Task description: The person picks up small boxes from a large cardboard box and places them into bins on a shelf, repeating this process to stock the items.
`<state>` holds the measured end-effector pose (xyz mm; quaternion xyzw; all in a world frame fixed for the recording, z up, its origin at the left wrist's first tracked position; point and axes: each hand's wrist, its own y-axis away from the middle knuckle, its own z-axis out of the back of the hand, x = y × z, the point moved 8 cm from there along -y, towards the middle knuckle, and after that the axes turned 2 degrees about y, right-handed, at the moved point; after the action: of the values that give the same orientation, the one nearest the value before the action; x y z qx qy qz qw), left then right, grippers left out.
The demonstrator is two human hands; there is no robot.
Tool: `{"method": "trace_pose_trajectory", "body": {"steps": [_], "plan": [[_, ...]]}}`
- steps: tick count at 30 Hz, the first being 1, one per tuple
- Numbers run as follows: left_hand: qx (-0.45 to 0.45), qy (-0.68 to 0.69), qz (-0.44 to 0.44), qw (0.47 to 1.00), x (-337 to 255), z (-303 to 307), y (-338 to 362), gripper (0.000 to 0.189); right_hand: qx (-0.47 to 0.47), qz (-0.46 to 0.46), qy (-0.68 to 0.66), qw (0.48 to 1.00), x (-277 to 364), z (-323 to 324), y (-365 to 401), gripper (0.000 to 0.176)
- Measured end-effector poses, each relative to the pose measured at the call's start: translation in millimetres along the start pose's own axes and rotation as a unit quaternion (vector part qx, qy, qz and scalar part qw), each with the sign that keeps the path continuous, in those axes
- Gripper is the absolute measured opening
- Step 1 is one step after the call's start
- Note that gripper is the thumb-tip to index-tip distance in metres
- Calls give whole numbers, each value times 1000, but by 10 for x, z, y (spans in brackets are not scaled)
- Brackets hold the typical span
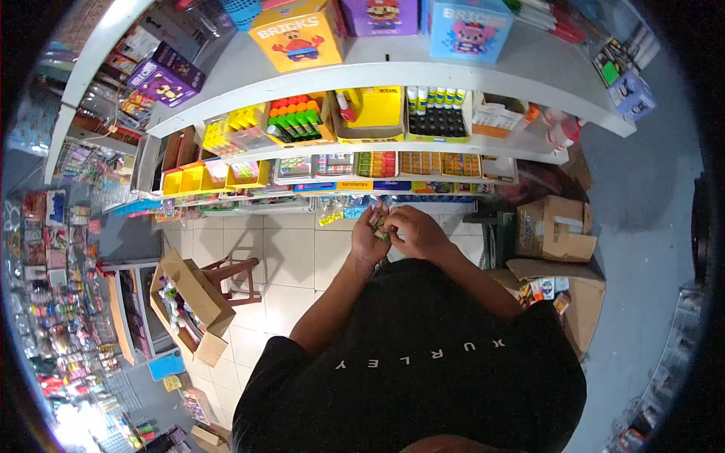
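My left hand (368, 240) is held palm up in front of my chest, its fingers curled around some small green and reddish pieces (382, 235) too small to name. Against it, my right hand (417, 233) has its fingers bent and pressed together at those same pieces. Whether the right fingertips grip one of them is partly hidden. Just beyond both hands, clear plastic packets (336, 211) with yellow and blue contents hang below the lowest shelf.
Ahead is a white shelf (377, 75) with brick-toy boxes (296, 36), glue sticks (438, 102) and yellow bins (192, 179). A brown stool (236, 278) and an open carton (189, 306) stand left. More cardboard boxes (555, 230) are at right. Packaged goods line the left wall.
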<state>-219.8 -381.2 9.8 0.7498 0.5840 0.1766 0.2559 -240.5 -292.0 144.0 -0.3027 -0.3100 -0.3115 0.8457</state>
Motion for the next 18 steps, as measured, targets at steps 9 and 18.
{"method": "trace_pose_trajectory", "body": {"steps": [9, 18], "plan": [[-59, 41, -81, 994, -362, 632, 304, 22, 25, -144, -236, 961, -473, -240, -270, 21], [-55, 95, -68, 992, -1073, 1017, 509, 22, 8, -304, -111, 946, -2166, -1584, -436, 20]]}}
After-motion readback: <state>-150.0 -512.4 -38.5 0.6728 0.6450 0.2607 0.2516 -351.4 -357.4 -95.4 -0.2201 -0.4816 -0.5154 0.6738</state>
